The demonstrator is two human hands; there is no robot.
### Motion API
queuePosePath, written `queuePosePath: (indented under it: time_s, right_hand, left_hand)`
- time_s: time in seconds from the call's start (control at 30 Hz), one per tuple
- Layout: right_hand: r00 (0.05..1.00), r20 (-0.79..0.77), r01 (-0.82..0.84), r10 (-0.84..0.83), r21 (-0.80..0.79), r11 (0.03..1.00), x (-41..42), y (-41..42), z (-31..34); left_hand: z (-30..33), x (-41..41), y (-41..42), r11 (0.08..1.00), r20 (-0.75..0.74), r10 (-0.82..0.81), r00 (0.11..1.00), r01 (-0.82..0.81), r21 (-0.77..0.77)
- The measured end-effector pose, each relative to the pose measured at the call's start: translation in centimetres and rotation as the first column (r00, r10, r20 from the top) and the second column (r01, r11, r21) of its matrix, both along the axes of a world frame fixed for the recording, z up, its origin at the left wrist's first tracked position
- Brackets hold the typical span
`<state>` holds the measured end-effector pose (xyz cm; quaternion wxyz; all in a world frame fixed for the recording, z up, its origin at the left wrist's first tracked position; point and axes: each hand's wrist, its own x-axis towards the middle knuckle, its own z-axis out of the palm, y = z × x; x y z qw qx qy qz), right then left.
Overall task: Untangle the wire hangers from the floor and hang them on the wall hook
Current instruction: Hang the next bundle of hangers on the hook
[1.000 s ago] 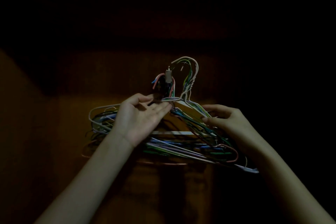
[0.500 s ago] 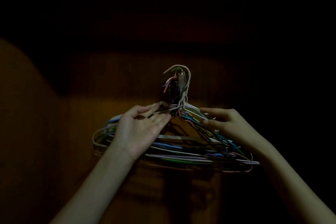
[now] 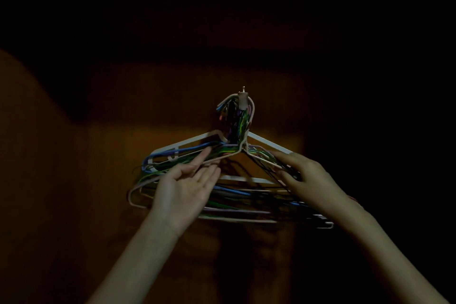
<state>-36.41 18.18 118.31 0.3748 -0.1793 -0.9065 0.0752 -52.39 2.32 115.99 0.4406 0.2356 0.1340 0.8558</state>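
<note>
The fingers of the left hand (image 3: 187, 187) lie straight and a little spread, palm turned up toward the camera, their tips touching the underside of the left shoulders of the wire hangers (image 3: 229, 190) without closing round any wire. On the other side the right hand (image 3: 308, 175) has its forefinger stretched along the right shoulder wires and its thumb set just below them; whether the two actually pinch a wire cannot be told in this dim light. The hangers form one bunch, their necks gathered together and their curved tops looped over the wall hook (image 3: 243, 100), a small pale peg with a metal tip standing out from the dark brown wall (image 3: 111, 118). Judged from this, the untangling and the hanging look largely done: the bunch seems to carry its own weight on the hook, and what remains is probably to settle it and let go. No floor is in view, so any hangers left there cannot be checked. The wires are thin and coated in blue, green, pink, purple and white; one flatter white hanger sits at the back.
</note>
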Motion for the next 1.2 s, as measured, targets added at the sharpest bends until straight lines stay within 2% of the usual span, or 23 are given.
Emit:
queuePosePath:
  time_s: [0.1, 0.17, 0.23, 0.3, 0.4, 0.47, 0.5, 0.63, 0.73, 0.93, 1.03, 1.2]
  right_hand:
    - [0.997, 0.021, 0.070, -0.071, 0.036, 0.997, 0.1, 0.3, -0.7]
    - [0.993, 0.032, 0.115, -0.118, 0.079, 0.990, 0.4, -0.1, -1.3]
    - [0.983, 0.036, 0.174, -0.179, 0.118, 0.978, 0.8, -0.4, -2.0]
    - [0.972, 0.022, 0.228, -0.234, 0.144, 0.963, 1.1, -0.7, -2.7]
    - [0.953, 0.001, 0.298, -0.304, 0.198, 0.934, 2.0, -1.3, -4.0]
    - [0.939, -0.015, 0.339, -0.344, 0.210, 0.917, 2.7, -1.8, -4.7]
    - [0.928, -0.012, 0.366, -0.373, 0.219, 0.904, 3.1, -2.1, -5.1]
    - [0.889, -0.021, 0.450, -0.458, 0.234, 0.862, 4.9, -3.4, -6.5]
    - [0.842, -0.014, 0.527, -0.540, 0.241, 0.815, 6.5, -4.7, -8.3]
    - [0.699, 0.077, 0.684, -0.711, 0.215, 0.697, 13.1, -7.8, -14.2]
    - [0.620, 0.061, 0.757, -0.783, 0.218, 0.616, 18.2, -9.8, -17.9]
    - [0.407, 0.161, 0.868, -0.899, 0.239, 0.435, 27.5, -13.0, -24.2]
  left_hand:
    - [-0.7, 0.0, 0.2, 0.993, -0.047, 0.096, 0.994, -0.099, -0.069]
    - [-1.5, 0.1, 0.6, 0.969, -0.223, 0.187, 0.957, -0.217, -0.119]
    - [-2.0, 0.4, 0.6, 0.919, -0.431, 0.271, 0.861, -0.364, -0.149]
    - [-2.4, 1.0, 0.4, 0.818, -0.691, 0.310, 0.653, -0.553, -0.156]
    - [-3.5, 2.3, 0.2, 0.718, -0.937, 0.265, 0.229, -0.695, 0.033]
    - [-4.2, 3.0, 0.5, 0.656, -0.973, 0.226, -0.052, -0.730, 0.191]
    - [-4.5, 3.3, 0.6, 0.627, -0.966, 0.205, -0.160, -0.736, 0.255]
    - [-5.4, 4.8, 1.4, 0.578, -0.888, 0.119, -0.443, -0.697, 0.425]
    - [-6.8, 6.0, 1.8, 0.608, -0.840, 0.085, -0.536, -0.640, 0.470]
    - [-11.7, 11.1, 2.2, 0.718, -0.743, 0.118, -0.658, -0.460, 0.522]
    - [-14.5, 15.6, 2.3, 0.778, -0.743, 0.199, -0.640, -0.358, 0.516]
    - [-18.9, 24.5, 1.6, 0.855, -0.744, 0.287, -0.603, -0.189, 0.483]
